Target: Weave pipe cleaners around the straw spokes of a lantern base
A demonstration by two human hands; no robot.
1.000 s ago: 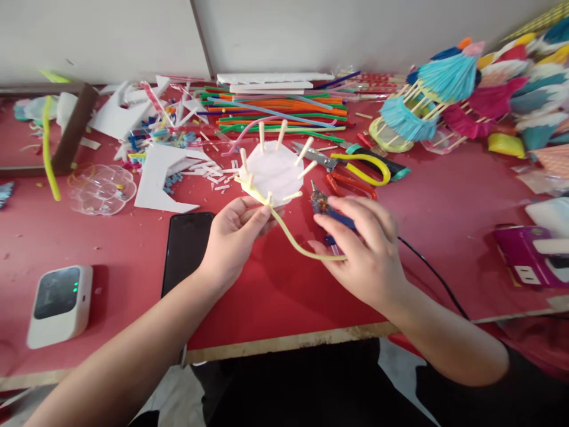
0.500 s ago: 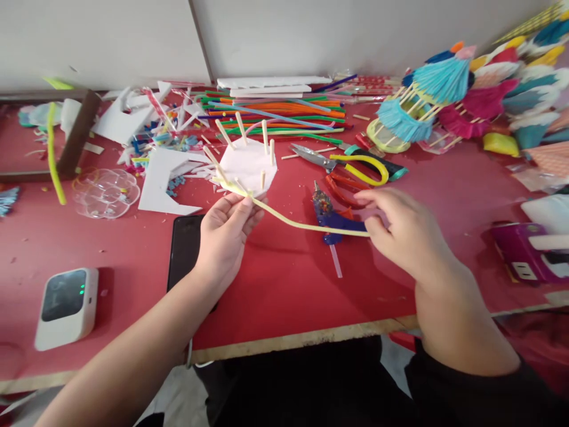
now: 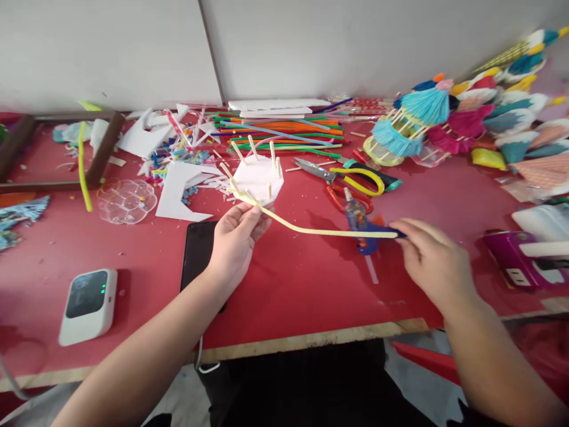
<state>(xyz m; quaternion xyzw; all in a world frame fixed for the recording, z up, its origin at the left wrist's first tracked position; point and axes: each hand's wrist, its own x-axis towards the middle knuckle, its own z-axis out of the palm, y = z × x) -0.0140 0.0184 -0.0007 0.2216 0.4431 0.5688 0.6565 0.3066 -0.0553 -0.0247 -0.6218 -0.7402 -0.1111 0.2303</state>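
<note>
My left hand (image 3: 235, 242) pinches the near edge of a white foam piece (image 3: 258, 177) with several short wooden sticks standing up from it. A pale yellow pipe cleaner (image 3: 311, 231) lies along that edge under my left thumb, and its free end runs off to the right. My right hand (image 3: 438, 261) is closed around the handle of a blue glue gun (image 3: 356, 214), whose nozzle points away from me. A clear glue stick (image 3: 371, 270) pokes out of the gun's back. The pipe cleaner's free end passes in front of the gun.
Behind the gun lie yellow-handled scissors (image 3: 329, 174) and red-handled pliers (image 3: 367, 204). Coloured pipe cleaners (image 3: 284, 126) are heaped at the back. Small tasselled models (image 3: 400, 139) stand at the right. A phone (image 3: 195, 249), a white device (image 3: 89, 305) and foam offcuts (image 3: 171, 196) are on the left.
My right hand has moved right and closed on the glue gun's handle, and the gun has shifted to the right. My left hand keeps its hold. The whole view has shifted slightly.
</note>
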